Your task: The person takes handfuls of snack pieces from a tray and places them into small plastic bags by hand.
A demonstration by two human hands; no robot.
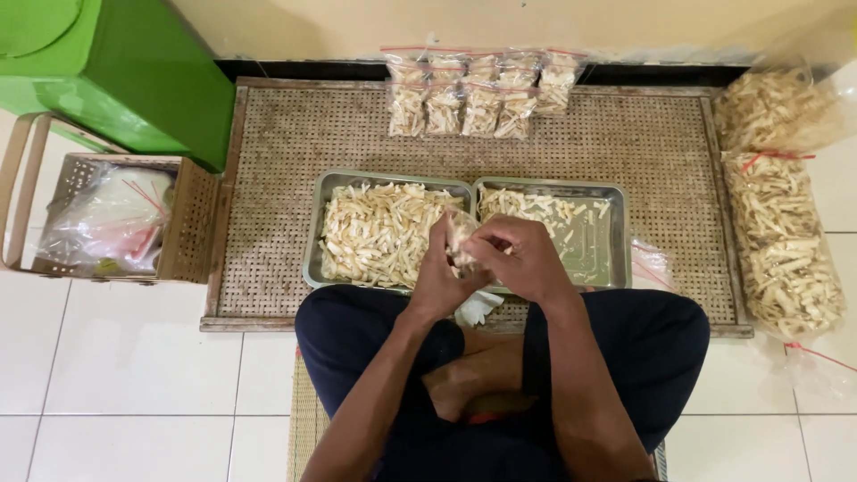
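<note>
A row of small clear plastic packets of pale snack sticks with red seal strips (482,94) is being kept at the far edge of the low woven rattan tabletop (295,143), leaning against the wall, their long axes running away from the person. Two large clear plastic bags of the same pale sticks (781,232), tied with red string, are being kept along the right edge, one behind the other, lengthwise front to back. To the left, a green plastic container (125,71) is standing, with a perforated wooden box holding clear plastic bags (107,219) just beside it. Two rectangular metal trays are lying side by side, the left tray (314,259) heaped with sticks, the right tray (611,259) partly bare. Over the seam between them, a small clear plastic bag part-filled with sticks (462,236) is being clasped between the left hand (442,277) and the right hand (522,259), both being pressed together around it; its direction cannot be told, being mostly covered.
</note>
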